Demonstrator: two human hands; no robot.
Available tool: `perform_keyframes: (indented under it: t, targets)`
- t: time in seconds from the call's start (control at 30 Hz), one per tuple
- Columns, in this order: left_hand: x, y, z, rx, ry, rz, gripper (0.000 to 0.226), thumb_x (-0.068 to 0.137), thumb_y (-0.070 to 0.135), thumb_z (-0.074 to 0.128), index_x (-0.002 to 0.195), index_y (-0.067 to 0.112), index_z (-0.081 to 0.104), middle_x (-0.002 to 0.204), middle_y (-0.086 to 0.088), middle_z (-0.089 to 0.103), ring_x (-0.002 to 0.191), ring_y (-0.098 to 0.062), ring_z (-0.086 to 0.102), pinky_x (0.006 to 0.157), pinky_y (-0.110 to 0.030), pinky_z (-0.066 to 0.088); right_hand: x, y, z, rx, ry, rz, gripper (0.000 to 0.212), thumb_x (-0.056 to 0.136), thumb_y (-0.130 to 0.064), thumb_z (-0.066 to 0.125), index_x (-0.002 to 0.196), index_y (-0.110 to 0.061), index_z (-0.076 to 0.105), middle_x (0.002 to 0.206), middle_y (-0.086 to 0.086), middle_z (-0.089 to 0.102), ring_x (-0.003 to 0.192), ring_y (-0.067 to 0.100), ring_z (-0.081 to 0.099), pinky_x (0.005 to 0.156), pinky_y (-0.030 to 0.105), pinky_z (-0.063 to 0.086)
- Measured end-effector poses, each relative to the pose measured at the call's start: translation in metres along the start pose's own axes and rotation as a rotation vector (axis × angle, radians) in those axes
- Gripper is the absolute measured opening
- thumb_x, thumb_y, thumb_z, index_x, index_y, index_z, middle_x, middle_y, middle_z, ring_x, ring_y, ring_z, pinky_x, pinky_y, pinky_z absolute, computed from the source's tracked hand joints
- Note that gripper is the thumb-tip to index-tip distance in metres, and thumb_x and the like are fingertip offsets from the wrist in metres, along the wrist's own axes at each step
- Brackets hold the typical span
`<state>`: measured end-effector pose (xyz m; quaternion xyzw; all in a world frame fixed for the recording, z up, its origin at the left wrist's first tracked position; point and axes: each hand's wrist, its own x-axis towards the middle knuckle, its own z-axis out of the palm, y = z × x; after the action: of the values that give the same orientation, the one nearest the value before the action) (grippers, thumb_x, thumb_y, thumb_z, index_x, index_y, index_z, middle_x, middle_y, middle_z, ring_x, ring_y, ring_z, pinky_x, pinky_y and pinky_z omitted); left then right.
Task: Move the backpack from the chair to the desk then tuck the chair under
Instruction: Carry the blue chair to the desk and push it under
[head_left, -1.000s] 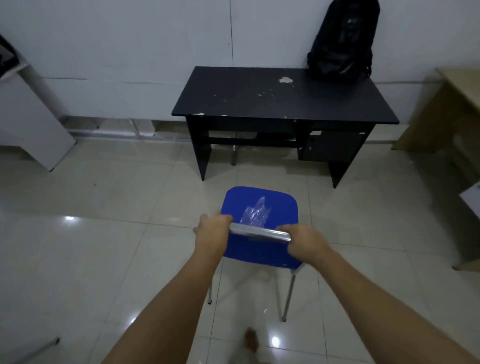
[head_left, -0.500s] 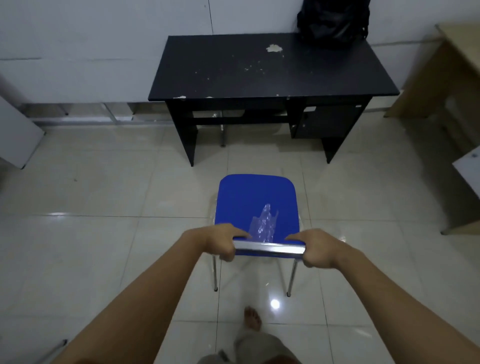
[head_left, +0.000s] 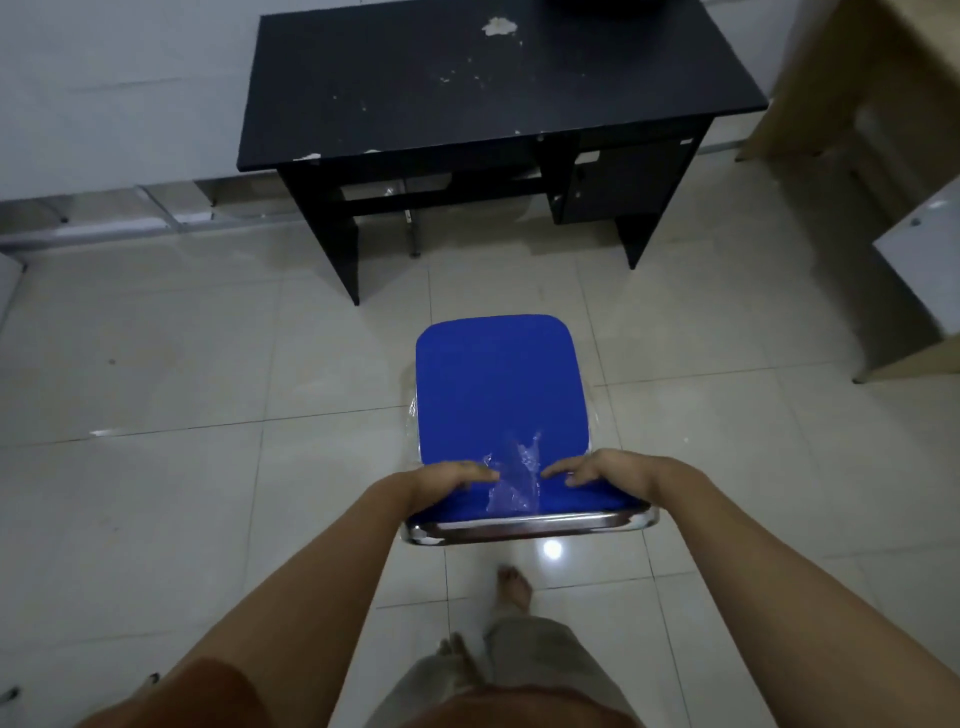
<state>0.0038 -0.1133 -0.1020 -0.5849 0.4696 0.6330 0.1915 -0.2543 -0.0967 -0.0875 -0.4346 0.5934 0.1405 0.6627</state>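
Head view looks down on a blue padded chair with a chrome tube frame (head_left: 501, 395), standing on the pale tiled floor (head_left: 208, 374) in the middle of the frame, its seat facing the bench and clear of it. A torn patch of clear plastic wrap (head_left: 514, 478) clings to the blue cushion near the lower edge, and the shiny chrome rail runs across just below it.

The black rectangular bench with chipped white spots on its top (head_left: 467, 83) fills the upper middle of the frame, against a white wall. Only a dark sliver at the top edge, right of centre, shows on it; whether that is the backpack cannot be told.

Left hand (head_left: 449, 480) and right hand (head_left: 605, 470) both curl over the top of the blue chair back, fingers laid on the fabric and pointing toward each other, either side of the plastic wrap. A bare foot (head_left: 514, 584) stands on the tiles beneath the chair rail.
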Motion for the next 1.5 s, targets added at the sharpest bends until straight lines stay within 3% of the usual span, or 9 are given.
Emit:
perform_keyframes:
  t: [0.17, 0.3, 0.47, 0.7, 0.8, 0.87, 1.0, 1.27, 1.5]
  targets:
    - [0.077, -0.045, -0.005, 0.029, 0.261, -0.131, 0.058, 0.075, 0.064, 0.048, 0.119, 0.027, 0.059, 0.120, -0.003, 0.066, 0.100, -0.019, 0.063, 0.094, -0.038, 0.048, 0.070, 0.015, 0.003, -0.350, 0.259, 0.297, 0.057, 0.073, -0.050, 0.042, 0.118, -0.020, 0.060, 0.123, 0.007, 0.062, 0.107, 0.026, 0.058, 0.095, 0.045, 0.046]
    - [0.012, -0.019, -0.004, -0.175, 0.216, -0.311, 0.041, 0.095, 0.045, 0.049, 0.120, 0.013, 0.048, 0.117, -0.006, 0.054, 0.098, -0.025, 0.056, 0.081, -0.039, 0.049, 0.131, 0.054, -0.010, -0.281, 0.280, 0.488, 0.079, 0.050, -0.063, 0.053, 0.120, -0.024, 0.057, 0.119, 0.007, 0.061, 0.105, 0.028, 0.060, 0.089, 0.049, 0.047]
    - [0.016, -0.012, -0.002, -0.361, 0.207, -0.383, 0.038, 0.096, 0.033, 0.054, 0.121, 0.005, 0.055, 0.123, -0.015, 0.064, 0.109, -0.025, 0.065, 0.093, -0.034, 0.053, 0.072, 0.011, -0.012, -0.176, 0.242, 0.509, 0.036, 0.091, -0.044, 0.052, 0.111, -0.014, 0.054, 0.095, 0.007, 0.059, 0.077, 0.017, 0.057, 0.079, 0.036, 0.043]
    - [0.024, 0.029, -0.024, -0.268, 0.282, -0.290, 0.040, 0.098, 0.024, 0.052, 0.131, 0.002, 0.050, 0.126, -0.015, 0.060, 0.115, -0.026, 0.060, 0.106, -0.040, 0.046, 0.069, 0.016, -0.031, -0.062, 0.266, 0.543, 0.047, 0.098, -0.046, 0.044, 0.127, -0.011, 0.057, 0.106, 0.009, 0.060, 0.080, 0.017, 0.058, 0.075, 0.033, 0.042]
    - [0.022, 0.044, -0.043, -0.197, 0.312, -0.259, 0.016, 0.103, 0.017, 0.045, 0.107, 0.004, 0.055, 0.111, -0.013, 0.057, 0.103, -0.022, 0.058, 0.104, -0.036, 0.047, 0.071, 0.012, -0.038, -0.042, 0.252, 0.513, 0.046, 0.101, -0.045, 0.039, 0.127, -0.010, 0.055, 0.109, 0.010, 0.056, 0.076, 0.015, 0.055, 0.072, 0.031, 0.040]
    - [0.022, 0.048, -0.053, -0.217, 0.332, -0.244, 0.026, 0.104, 0.016, 0.044, 0.079, 0.010, 0.048, 0.094, -0.010, 0.056, 0.086, -0.018, 0.057, 0.090, -0.033, 0.051, 0.073, 0.011, -0.043, -0.045, 0.276, 0.486, 0.043, 0.100, -0.042, 0.044, 0.125, -0.010, 0.057, 0.108, 0.009, 0.056, 0.080, 0.016, 0.056, 0.077, 0.031, 0.039]
    - [0.027, 0.044, -0.067, -0.362, 0.357, -0.315, 0.023, 0.100, 0.023, 0.053, 0.085, 0.006, 0.051, 0.077, -0.010, 0.056, 0.062, -0.017, 0.054, 0.054, -0.027, 0.044, 0.082, 0.011, -0.057, -0.030, 0.336, 0.434, 0.032, 0.096, -0.038, 0.052, 0.108, -0.009, 0.059, 0.103, 0.009, 0.059, 0.069, 0.014, 0.055, 0.064, 0.028, 0.041]
    - [0.052, 0.070, -0.103, -0.451, 0.357, -0.374, 0.026, 0.095, 0.027, 0.062, 0.088, 0.004, 0.051, 0.079, -0.011, 0.058, 0.066, -0.019, 0.055, 0.054, -0.028, 0.045, 0.095, -0.014, -0.120, -0.012, 0.471, 0.388, 0.021, 0.095, -0.026, 0.054, 0.086, -0.007, 0.056, 0.075, 0.005, 0.054, 0.063, 0.014, 0.052, 0.063, 0.027, 0.041]
    - [0.079, 0.092, -0.149, -0.549, 0.406, -0.367, 0.031, 0.092, 0.020, 0.067, 0.083, -0.001, 0.047, 0.096, -0.019, 0.059, 0.083, -0.030, 0.060, 0.080, -0.037, 0.050, 0.113, -0.041, -0.165, 0.103, 0.565, 0.358, 0.026, 0.089, -0.027, 0.066, 0.077, -0.006, 0.055, 0.073, 0.007, 0.057, 0.068, 0.020, 0.059, 0.069, 0.031, 0.046]
